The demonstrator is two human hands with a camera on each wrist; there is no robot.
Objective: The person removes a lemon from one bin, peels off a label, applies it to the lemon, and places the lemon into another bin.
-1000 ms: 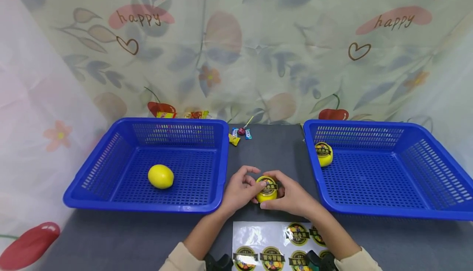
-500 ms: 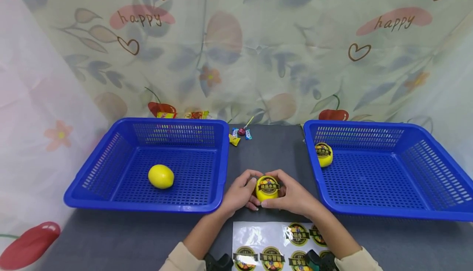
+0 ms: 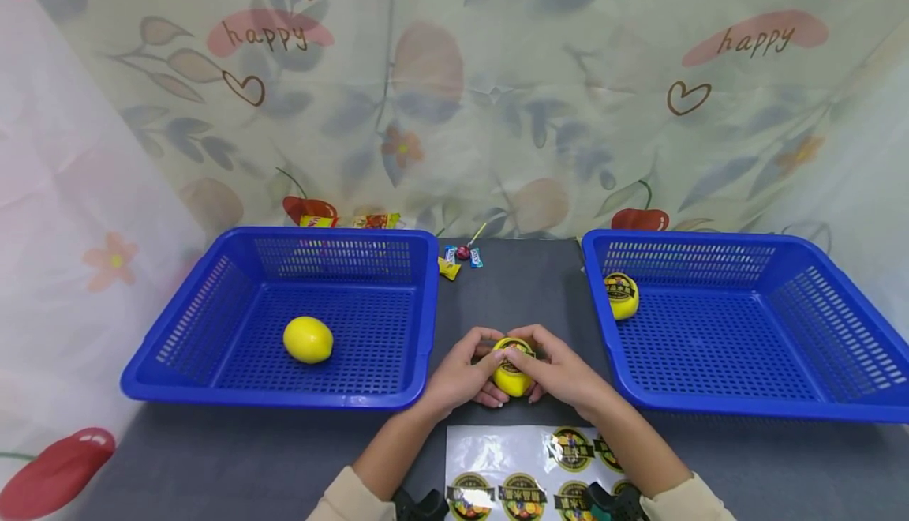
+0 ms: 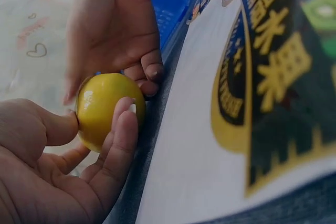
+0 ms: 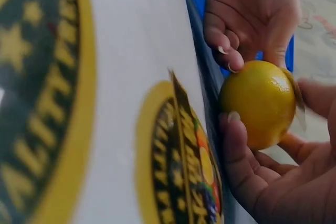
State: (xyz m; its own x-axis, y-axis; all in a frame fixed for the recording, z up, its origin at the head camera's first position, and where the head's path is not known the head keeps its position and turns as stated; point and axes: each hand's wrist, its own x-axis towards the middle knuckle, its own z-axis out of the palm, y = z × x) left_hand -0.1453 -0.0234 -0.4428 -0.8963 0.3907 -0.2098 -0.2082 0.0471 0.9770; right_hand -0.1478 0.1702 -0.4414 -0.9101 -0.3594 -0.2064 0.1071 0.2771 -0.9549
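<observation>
Between both hands, over the dark table, is a yellow lemon (image 3: 513, 384) with a round black-and-gold sticker (image 3: 522, 351) on its upper face. My left hand (image 3: 460, 372) curls round its left side, thumb lying on the sticker. From the right my right hand (image 3: 565, 372) holds it too, its thumb also on the sticker. Fingers wrap under the lemon (image 4: 100, 111) in the left wrist view. One edge of the sticker (image 5: 295, 95) stands off the lemon's surface in the right wrist view. Much of the sticker is hidden by the thumbs.
A sheet of similar stickers (image 3: 497, 451) lies in front of the hands. The left blue basket (image 3: 266, 396) holds a plain lemon (image 3: 308, 340); the right blue basket (image 3: 753, 406) holds a stickered lemon (image 3: 623, 307). Wrapped candies (image 3: 449, 269) and a lollipop (image 3: 464, 253) lie behind.
The left thumb lifted off the sticker to the lemon's side, then came back onto it. The right thumb moved from the lemon's lower edge up onto the sticker.
</observation>
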